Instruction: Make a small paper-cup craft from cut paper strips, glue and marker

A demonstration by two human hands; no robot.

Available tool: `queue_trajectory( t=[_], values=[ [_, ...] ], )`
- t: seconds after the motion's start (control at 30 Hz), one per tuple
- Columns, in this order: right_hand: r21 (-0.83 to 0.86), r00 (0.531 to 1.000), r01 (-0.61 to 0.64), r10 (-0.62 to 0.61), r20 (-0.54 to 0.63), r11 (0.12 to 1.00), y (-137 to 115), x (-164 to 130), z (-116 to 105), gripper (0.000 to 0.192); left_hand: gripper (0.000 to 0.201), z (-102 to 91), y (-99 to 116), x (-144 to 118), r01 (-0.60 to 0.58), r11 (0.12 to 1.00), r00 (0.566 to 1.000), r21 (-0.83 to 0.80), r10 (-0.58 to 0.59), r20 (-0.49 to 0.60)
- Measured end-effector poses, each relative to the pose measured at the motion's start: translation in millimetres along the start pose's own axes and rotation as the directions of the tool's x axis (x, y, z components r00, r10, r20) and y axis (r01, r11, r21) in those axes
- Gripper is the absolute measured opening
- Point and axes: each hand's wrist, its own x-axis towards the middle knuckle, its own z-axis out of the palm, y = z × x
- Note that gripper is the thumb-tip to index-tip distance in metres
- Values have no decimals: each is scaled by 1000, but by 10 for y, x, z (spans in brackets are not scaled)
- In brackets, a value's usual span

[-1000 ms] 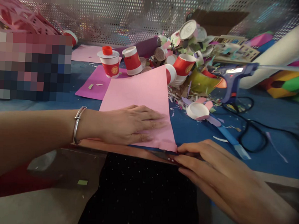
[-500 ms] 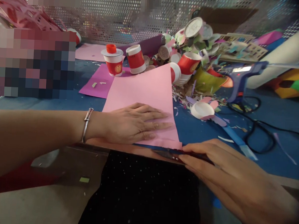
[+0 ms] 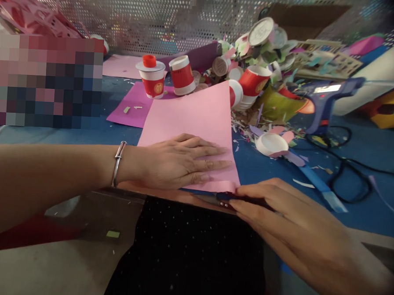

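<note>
My left hand [image 3: 179,162] lies flat, fingers spread, pressing on a pink paper sheet [image 3: 192,114] at the blue table's near edge. A silver bangle sits on that wrist. My right hand [image 3: 292,227] grips a slim dark cutter knife [image 3: 229,197] whose tip lies at the sheet's near right corner, just below my left fingertips. The sheet's near edge curls up slightly by the blade. The rest of the knife is hidden under my fingers.
Behind the sheet stand red paper cups [image 3: 152,79], a magenta sheet [image 3: 129,108] and a heap of cups and paper scraps [image 3: 254,67]. A blue glue gun [image 3: 325,103] with a black cord, a white lid [image 3: 271,145] and a blue strip [image 3: 317,187] lie right. A perforated metal wall backs the table.
My right hand has slid the knife a little left along the sheet's near edge, and the sheet's corner has curled up. My left hand has stayed pressed on the paper.
</note>
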Motion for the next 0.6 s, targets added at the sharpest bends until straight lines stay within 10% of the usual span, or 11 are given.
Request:
queue_trajectory(
  t=[0.6],
  values=[
    [10,998,-43,43,39,999,-43,4,20,30,58,-44,-148,-19,-52,999,995,0,51,80]
  ],
)
